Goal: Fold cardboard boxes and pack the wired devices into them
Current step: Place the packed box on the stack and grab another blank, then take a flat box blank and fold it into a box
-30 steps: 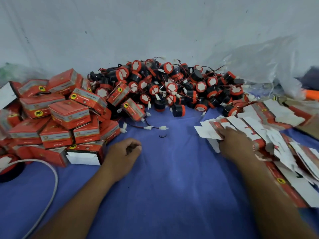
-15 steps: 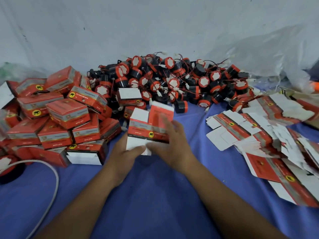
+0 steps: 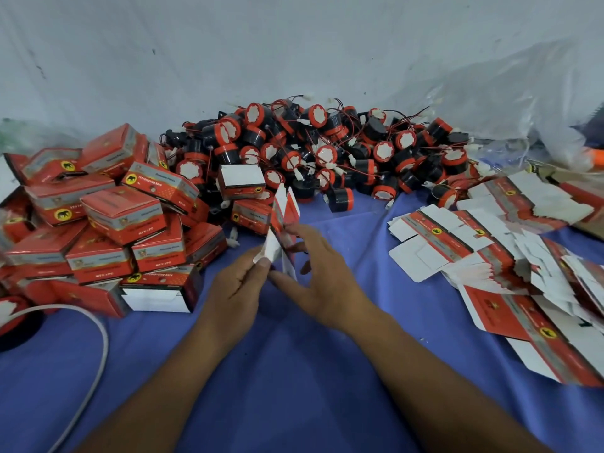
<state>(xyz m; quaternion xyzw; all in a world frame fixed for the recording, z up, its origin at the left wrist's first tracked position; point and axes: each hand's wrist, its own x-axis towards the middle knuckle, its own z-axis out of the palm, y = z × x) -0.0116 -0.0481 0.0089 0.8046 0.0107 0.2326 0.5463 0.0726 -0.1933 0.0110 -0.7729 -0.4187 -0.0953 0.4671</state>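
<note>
Now the carton (image 3: 282, 217) stands edge-on between the two hands, low over the middle of the cloth. Half a second back it lay flat-faced toward the person, and a moment before that the right hand (image 3: 322, 273) was over at the heap of flat blanks (image 3: 490, 243), fetching it. The left hand (image 3: 235, 289), which had been idle and curled on the cloth, pinches a white flap at the carton's near end between thumb and fingertips. The right hand holds the carton from its right side, fingers fairly long against it and thumb reaching under. I'd judge the blank is being squeezed open into a sleeve, so this box is at the start of its folding, and no device has been picked for it yet.

Everything sits on a blue cloth (image 3: 294, 387). Closed red boxes (image 3: 108, 217) are stacked at the left, and the wired devices (image 3: 320, 152) are piled at the far middle against a pale wall (image 3: 228, 44). A white cable (image 3: 94, 338) curves along the near left, and a clear plastic bag (image 3: 523, 103) slumps at the far right.
</note>
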